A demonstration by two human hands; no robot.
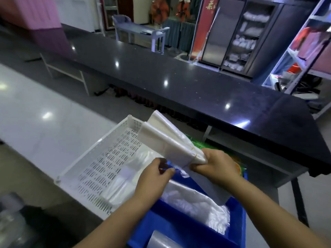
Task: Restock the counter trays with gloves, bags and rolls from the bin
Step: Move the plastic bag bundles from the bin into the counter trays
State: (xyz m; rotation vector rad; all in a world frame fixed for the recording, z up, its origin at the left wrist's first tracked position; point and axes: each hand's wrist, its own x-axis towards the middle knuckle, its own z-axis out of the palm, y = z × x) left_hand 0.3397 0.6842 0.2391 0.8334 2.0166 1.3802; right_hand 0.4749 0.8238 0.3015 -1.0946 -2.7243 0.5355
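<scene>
My right hand (215,166) grips a banded bundle of clear plastic bags (164,138) by its near end, and the bundle fans up and left over the white perforated tray (93,158). My left hand (155,173) hovers just left of it over the tray's right edge, fingers curled, pinching a thin clear film at its fingertips. Clear bags (123,183) lie inside the tray. Below both hands sits the blue bin (180,228), holding crumpled clear plastic (195,203) and a flat grey sheet (209,187).
A long black counter (179,83) runs across behind the tray. The tray rests on a white ledge (35,126). Green and orange packaging (238,165) shows beyond the bin. Clear plastic items (10,221) sit at the lower left. Shelving stands at the far right.
</scene>
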